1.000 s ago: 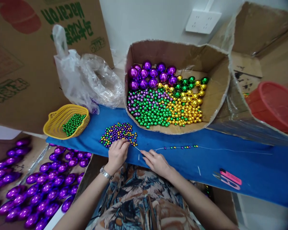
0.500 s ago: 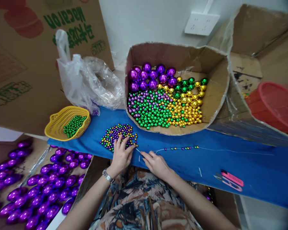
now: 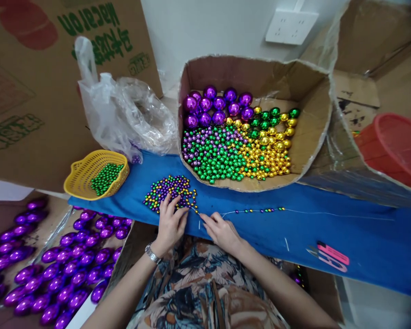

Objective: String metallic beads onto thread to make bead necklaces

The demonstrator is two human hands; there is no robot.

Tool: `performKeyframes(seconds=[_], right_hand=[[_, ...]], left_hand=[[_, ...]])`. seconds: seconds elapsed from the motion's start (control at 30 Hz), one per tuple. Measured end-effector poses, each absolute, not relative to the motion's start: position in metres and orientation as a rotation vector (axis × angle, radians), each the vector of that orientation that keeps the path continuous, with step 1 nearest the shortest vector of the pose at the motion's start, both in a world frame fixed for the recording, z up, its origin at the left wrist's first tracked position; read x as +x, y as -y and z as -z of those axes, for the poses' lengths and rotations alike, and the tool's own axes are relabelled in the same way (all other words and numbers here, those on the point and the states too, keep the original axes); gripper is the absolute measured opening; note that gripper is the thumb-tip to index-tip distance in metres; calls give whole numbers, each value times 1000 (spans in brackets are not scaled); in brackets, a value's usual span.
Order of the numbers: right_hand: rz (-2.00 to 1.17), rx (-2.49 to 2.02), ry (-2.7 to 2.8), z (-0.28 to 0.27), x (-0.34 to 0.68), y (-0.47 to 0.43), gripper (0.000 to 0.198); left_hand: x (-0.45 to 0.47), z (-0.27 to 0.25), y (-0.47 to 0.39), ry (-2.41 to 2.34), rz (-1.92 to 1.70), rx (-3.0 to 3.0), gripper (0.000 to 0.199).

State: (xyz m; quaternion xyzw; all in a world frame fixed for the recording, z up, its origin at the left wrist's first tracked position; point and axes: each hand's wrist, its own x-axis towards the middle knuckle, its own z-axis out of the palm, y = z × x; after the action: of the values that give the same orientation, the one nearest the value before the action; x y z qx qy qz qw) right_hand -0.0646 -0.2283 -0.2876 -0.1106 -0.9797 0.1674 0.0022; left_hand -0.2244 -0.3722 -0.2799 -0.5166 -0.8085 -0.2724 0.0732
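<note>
My right hand (image 3: 222,233) is closed, thumb and fingertips pinching a thin white string (image 3: 227,213) near its left end. A small gold bead (image 3: 197,211) sits on that end, just left of the fingertips. Further right along the string are spaced groups of purple, green and gold beads (image 3: 267,210). My left hand (image 3: 171,221) has its fingers apart, fingertips at the near side of a pile of small mixed beads (image 3: 169,185). Its thumb points toward the string's end. Whether a bead is under its fingertips is hidden.
A cardboard box (image 3: 256,185) of sorted beads stands behind the blue cloth (image 3: 329,228). A yellow basket (image 3: 77,180) holds green beads at left. Pink-handled snips (image 3: 329,261) and a pink cutter (image 3: 334,252) lie at right. Large purple beads (image 3: 68,269) fill boxes lower left.
A gold bead now shows on the string close to my right fingertips; before, it was by my left thumb. My left fingers have shifted slightly at the pile. The view has moved a little.
</note>
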Motion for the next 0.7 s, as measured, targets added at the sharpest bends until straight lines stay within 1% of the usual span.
performKeyframes(seconds=[0.27, 0.43, 0.6, 0.7], right_hand=[[-517, -339, 3104, 281, -68, 229, 40], [-511, -339, 3119, 281, -67, 229, 40], [-499, -360, 3129, 283, -68, 230, 40], [-482, -356, 3129, 283, -68, 230, 40]], left_hand=[[-224, 284, 384, 2407, 677, -1640, 16], [-223, 285, 384, 2417, 687, -1649, 13], [-227, 281, 373, 2464, 681, -1546, 28], [-227, 280, 369, 2479, 649, -1531, 27]])
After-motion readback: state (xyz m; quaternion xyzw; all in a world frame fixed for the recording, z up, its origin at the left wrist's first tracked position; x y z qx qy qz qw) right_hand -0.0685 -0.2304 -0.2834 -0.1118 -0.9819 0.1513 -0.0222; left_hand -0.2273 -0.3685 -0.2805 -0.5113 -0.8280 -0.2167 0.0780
